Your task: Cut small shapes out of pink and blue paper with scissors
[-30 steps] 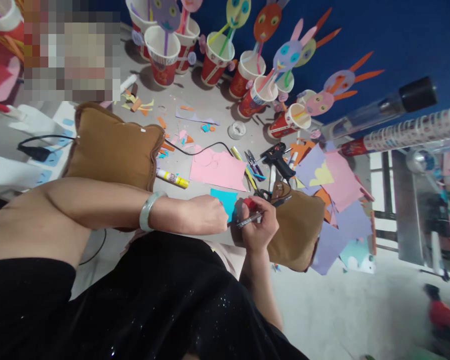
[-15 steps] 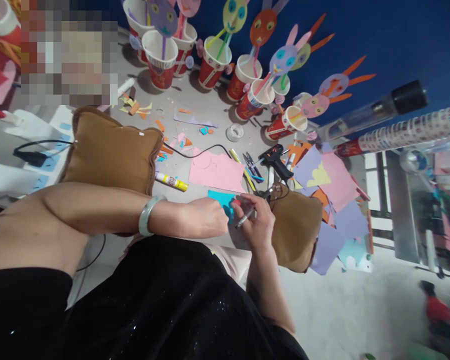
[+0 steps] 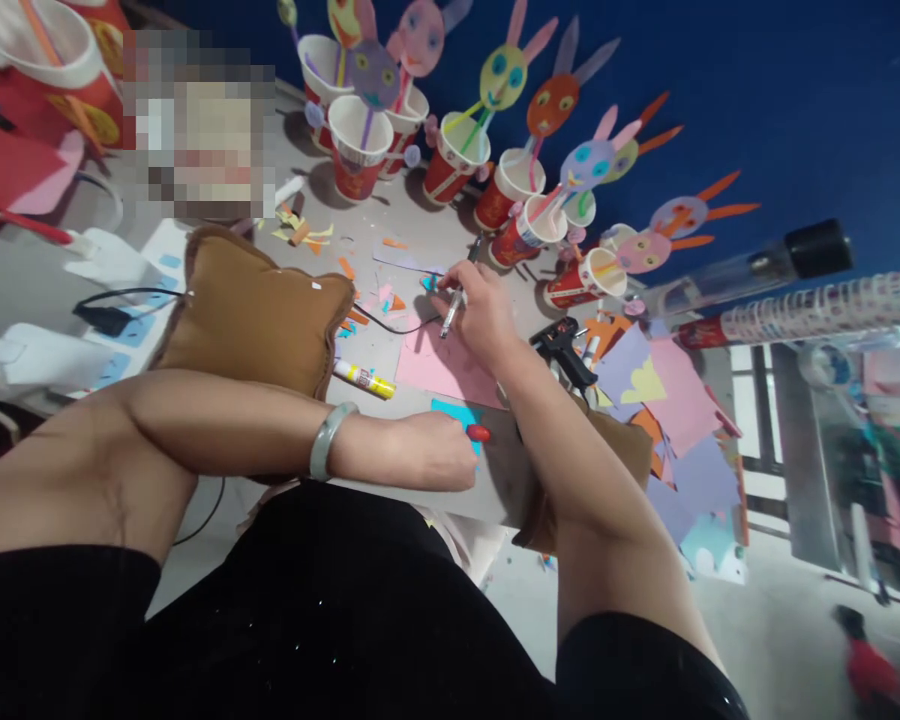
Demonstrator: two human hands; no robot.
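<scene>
Although the paper-faced cups (image 3: pixel 454 172) look finished, the blue paper (image 3: pixel 456 408) partly under the left hand (image 3: pixel 444 452) seems unfinished; the right hand (image 3: pixel 486 303) pinches a pen (image 3: pixel 452 316) between its fingers, the left's curl beside a red piece (image 3: pixel 479 433), grip unclear.

Matt blue paper (image 3: pixel 462 409), plastic pen (image 3: pixel 452 316), brown cloth cushion (image 3: pixel 259 315)

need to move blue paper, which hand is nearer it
Left: the left hand covers part of the blue paper; the right hand, holding a pen, is well beyond it.
</scene>
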